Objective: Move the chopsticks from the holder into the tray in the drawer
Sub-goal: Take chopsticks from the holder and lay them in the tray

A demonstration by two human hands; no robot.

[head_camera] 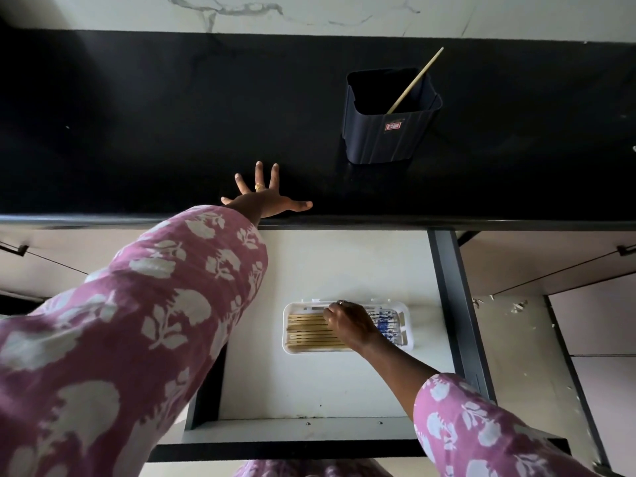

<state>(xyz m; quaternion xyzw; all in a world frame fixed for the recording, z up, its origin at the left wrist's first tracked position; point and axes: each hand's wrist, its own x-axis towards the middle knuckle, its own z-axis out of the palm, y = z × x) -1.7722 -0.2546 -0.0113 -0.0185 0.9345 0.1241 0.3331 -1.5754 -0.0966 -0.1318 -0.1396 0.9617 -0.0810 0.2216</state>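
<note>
A dark square holder [389,132] stands on the black counter [172,115], and one wooden chopstick [414,80] leans out of it toward the back right. Below, the drawer [344,263] is pulled out. A white tray [344,349] in it holds several chopsticks [306,330] laid side by side, with blue-patterned ends on the right. My right hand [347,321] reaches down into the tray, fingers curled on the chopsticks near its far edge; whether it grips one is hidden. My left hand [265,197] lies flat on the counter's front edge with its fingers spread.
The drawer's dark right rail [457,304] and its front panel [292,432] frame the white drawer floor. Closed cabinet fronts with dark handles [624,251] flank the drawer. A pale marbled wall [309,15] runs behind the counter.
</note>
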